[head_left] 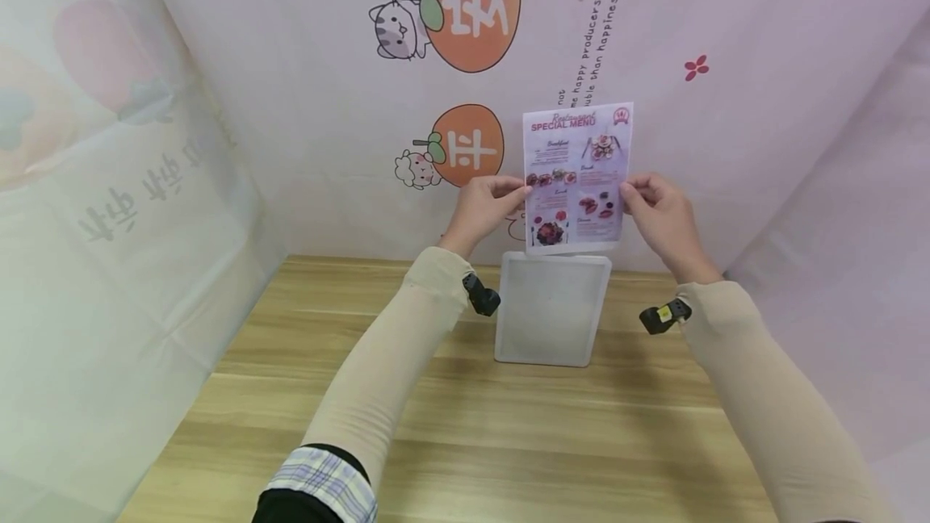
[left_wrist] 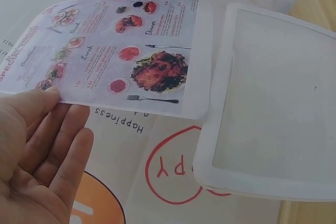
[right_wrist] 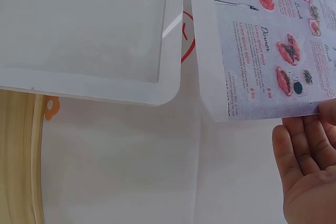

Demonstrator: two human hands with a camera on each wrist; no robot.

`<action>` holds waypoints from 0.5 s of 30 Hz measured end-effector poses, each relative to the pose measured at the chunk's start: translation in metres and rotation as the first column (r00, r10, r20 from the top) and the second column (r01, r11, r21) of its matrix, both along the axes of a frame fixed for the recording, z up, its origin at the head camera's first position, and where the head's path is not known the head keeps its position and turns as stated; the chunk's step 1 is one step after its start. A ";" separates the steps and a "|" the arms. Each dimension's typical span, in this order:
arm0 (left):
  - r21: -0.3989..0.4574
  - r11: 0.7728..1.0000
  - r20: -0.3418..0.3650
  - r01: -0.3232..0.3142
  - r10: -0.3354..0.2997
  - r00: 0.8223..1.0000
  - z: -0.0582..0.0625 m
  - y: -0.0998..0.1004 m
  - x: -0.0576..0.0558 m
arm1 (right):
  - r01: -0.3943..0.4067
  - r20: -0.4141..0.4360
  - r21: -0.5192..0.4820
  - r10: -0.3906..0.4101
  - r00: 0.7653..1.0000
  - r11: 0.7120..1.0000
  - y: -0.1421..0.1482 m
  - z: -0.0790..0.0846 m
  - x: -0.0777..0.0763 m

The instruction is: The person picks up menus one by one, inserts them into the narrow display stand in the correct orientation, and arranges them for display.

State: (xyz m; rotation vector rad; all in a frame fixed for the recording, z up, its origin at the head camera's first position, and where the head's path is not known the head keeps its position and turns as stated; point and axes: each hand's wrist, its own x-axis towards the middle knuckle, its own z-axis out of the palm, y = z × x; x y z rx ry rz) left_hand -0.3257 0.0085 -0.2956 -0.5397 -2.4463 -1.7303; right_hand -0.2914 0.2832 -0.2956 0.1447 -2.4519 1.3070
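A printed restaurant menu sheet (head_left: pixel 577 176) is held up by its two side edges, facing me. My left hand (head_left: pixel 488 208) pinches its left edge between thumb and fingers. On the opposite edge, my right hand (head_left: pixel 664 220) pinches it the same way; the right wrist view shows that hand's thumb on top of the menu sheet (right_wrist: pixel 283 51). Just below the sheet's bottom edge stands a white-framed display stand (head_left: pixel 552 309) with a blank translucent panel. In the left wrist view the sheet's white lower border lies close beside the top of the frame (left_wrist: pixel 223 87).
The stand rests on a wood-grain table (head_left: pixel 305 361), near its back edge. Behind it hangs a pale printed cloth (head_left: pixel 327 144) with orange fruit and cartoon animals, and more cloth closes off both sides. Small black cameras (head_left: pixel 481 294) sit on both wrists.
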 end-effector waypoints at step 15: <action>-0.021 1.000 -0.001 -0.017 0.017 1.000 0.001 -0.002 -0.003 | 0.015 0.014 -0.002 -0.014 1.000 1.000 -0.003 -0.001 -0.005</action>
